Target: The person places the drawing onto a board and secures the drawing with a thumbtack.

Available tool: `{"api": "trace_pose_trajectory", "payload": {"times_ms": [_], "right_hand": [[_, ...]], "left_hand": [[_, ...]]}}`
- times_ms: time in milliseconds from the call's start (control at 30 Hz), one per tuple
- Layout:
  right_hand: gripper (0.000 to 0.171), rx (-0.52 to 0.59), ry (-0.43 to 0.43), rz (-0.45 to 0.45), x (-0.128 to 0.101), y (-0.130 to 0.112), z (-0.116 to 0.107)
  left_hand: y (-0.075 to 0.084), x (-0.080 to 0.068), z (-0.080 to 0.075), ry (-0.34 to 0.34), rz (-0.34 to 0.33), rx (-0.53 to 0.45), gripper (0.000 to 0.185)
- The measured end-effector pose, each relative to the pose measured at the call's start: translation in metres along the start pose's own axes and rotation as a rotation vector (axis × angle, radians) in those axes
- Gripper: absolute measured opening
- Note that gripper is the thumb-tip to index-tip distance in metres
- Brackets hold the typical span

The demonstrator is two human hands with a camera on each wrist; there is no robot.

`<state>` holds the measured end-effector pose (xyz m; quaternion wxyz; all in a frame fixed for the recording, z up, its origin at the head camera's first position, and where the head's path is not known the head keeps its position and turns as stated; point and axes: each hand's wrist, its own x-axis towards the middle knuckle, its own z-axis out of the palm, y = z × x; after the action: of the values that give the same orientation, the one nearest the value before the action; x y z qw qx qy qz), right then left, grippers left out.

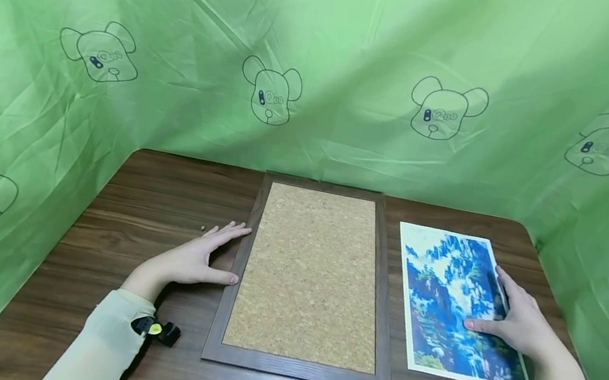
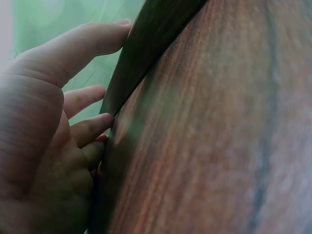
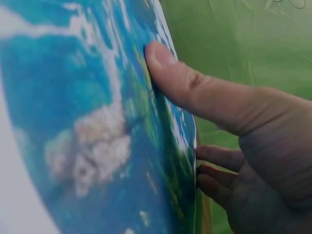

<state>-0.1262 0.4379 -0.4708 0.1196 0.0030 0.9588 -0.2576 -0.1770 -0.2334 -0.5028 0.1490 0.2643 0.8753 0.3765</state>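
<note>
A dark wood-framed cork board (image 1: 315, 272) lies upright-wise in the middle of the table. My left hand (image 1: 202, 257) rests at its left side, fingers spread, with fingertips and thumb touching the frame's outer edge. The left wrist view shows the thumb and fingertips (image 2: 92, 95) against that dark edge. To the right of the board is a white-bordered sheet printed with a blue landscape picture (image 1: 444, 294). My right hand (image 1: 524, 324) holds its right edge, the thumb lying on the printed face. In the right wrist view the other fingers (image 3: 222, 157) meet the sheet's edge, their tips partly hidden.
The table (image 1: 160, 183) has a dark wood-grain top. Green cloth (image 1: 354, 37) with bear-head outlines hangs behind it and down both sides. A tiny round speck (image 1: 203, 228) lies near the left fingers. Each wrist wears a black strap with a small camera (image 1: 168, 333).
</note>
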Motion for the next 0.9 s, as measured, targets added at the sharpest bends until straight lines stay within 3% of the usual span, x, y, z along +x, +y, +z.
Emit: {"api": "trace_pose_trajectory", "payload": {"times_ms": [433, 633, 767, 900], "right_hand": [[0.148, -0.017, 0.021, 0.026, 0.004, -0.005, -0.001], [0.142, -0.063, 0.117, 0.058, 0.005, -0.011, -0.002], [0.124, -0.034, 0.181, 0.087, 0.003, -0.01, -0.002], [0.092, 0.025, 0.22, 0.076, 0.001, -0.01, -0.001]], "left_hand": [[0.003, 0.001, -0.001, 0.002, 0.026, -0.007, 0.102], [0.005, -0.001, -0.002, -0.001, 0.013, -0.01, 0.102], [0.005, -0.001, -0.002, -0.002, 0.018, -0.008, 0.102], [0.004, 0.0, -0.002, -0.003, 0.024, -0.007, 0.102]]}}
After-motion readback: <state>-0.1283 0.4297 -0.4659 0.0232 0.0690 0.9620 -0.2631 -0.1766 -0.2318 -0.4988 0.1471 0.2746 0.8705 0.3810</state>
